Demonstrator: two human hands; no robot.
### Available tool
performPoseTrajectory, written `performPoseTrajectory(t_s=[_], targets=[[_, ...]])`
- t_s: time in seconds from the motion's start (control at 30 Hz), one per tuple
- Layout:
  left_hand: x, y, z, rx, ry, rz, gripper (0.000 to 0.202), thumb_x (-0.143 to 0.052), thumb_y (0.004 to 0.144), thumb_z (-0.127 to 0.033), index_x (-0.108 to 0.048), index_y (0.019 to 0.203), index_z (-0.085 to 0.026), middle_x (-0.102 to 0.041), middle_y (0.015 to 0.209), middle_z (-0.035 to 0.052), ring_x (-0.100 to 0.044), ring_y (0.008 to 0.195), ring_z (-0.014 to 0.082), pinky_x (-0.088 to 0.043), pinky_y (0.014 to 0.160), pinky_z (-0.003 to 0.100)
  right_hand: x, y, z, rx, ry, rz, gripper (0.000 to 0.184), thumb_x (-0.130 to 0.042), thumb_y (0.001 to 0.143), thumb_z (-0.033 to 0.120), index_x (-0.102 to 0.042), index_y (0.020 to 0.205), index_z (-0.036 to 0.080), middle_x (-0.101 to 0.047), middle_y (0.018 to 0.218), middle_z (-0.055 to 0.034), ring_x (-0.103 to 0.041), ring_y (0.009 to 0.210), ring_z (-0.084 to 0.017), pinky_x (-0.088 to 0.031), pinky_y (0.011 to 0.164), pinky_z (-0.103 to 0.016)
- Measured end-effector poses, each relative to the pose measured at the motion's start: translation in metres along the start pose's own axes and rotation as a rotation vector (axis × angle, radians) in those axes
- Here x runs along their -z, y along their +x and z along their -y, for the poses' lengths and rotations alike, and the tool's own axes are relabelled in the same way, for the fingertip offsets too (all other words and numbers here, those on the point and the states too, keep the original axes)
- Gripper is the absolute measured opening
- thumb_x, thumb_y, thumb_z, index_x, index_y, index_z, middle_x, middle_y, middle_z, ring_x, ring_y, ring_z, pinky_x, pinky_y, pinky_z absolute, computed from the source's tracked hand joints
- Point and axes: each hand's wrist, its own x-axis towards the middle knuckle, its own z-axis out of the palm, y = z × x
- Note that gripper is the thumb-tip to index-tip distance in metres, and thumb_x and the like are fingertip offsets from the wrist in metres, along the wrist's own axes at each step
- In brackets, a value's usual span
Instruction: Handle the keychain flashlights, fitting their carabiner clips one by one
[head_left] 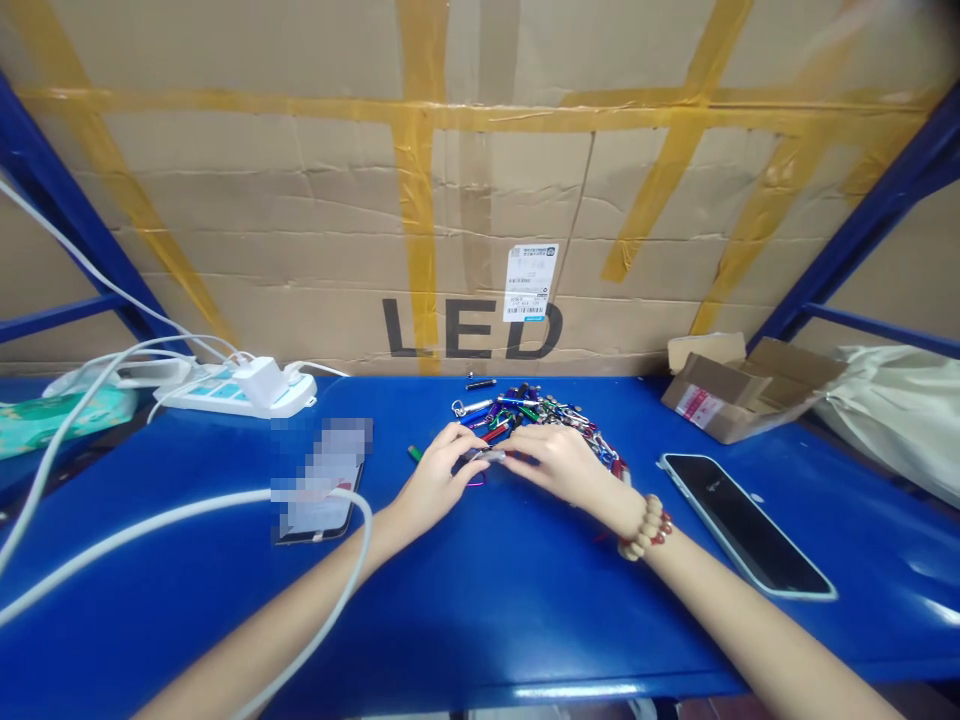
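Fingertips of my left hand and my right hand meet in a pinch at the middle of the blue table. Between them is a small silvery piece, partly hidden by the fingers, so its exact kind does not show. Just behind the hands lies a heap of small metal keychain pieces with coloured tubes and clips. A silver tube with a ring sticks out at its left. A green piece lies beside my left hand, and a pink clip is under the fingers.
A phone with a blurred screen lies left, crossed by a white cable. Another phone lies right. A white power strip stands at the back left, an open small carton at the back right. Behind is a large taped cardboard box.
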Motion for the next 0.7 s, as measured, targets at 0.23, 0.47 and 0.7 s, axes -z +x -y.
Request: performPoseTrajectory(t_s=[0.23,0.47,0.7], targets=[[0.006,0.0,-0.007,0.057,-0.19,-0.086,0.017,-0.061,0.08,-0.03,-0.071,0.084,-0.018,-0.062,0.091,0.0058,-0.059,0.087,0.018,-0.049,0.077,0.029,0.005,-0.002,0.008,-0.032,0.156,-0.093,0.027,-0.048,0.089,0.027,-0.06,0.114,0.025,-0.067,0.091,-0.0012,-0.061,0.065,-0.01,-0.047,0.062,-0.022],[0.004,0.001,-0.019,0.241,-0.613,-0.149,0.028,-0.075,0.062,-0.038,-0.07,0.077,-0.014,-0.062,0.089,0.0054,-0.062,0.082,0.0176,-0.053,0.073,0.03,0.006,0.002,0.019,-0.076,0.453,-0.262,0.017,-0.055,0.086,0.031,-0.063,0.097,0.02,-0.058,0.083,-0.0028,-0.055,0.065,-0.01,-0.048,0.062,-0.024],[0.013,0.003,-0.028,0.499,-0.727,-0.187,0.033,-0.063,0.074,-0.043,-0.064,0.082,-0.012,-0.065,0.086,0.0076,-0.065,0.078,0.0191,-0.052,0.062,0.026,0.009,0.007,0.017,-0.317,0.642,-0.361,0.015,-0.05,0.089,0.03,-0.057,0.096,0.02,-0.052,0.09,-0.0033,-0.054,0.065,-0.009,-0.046,0.055,-0.022]])
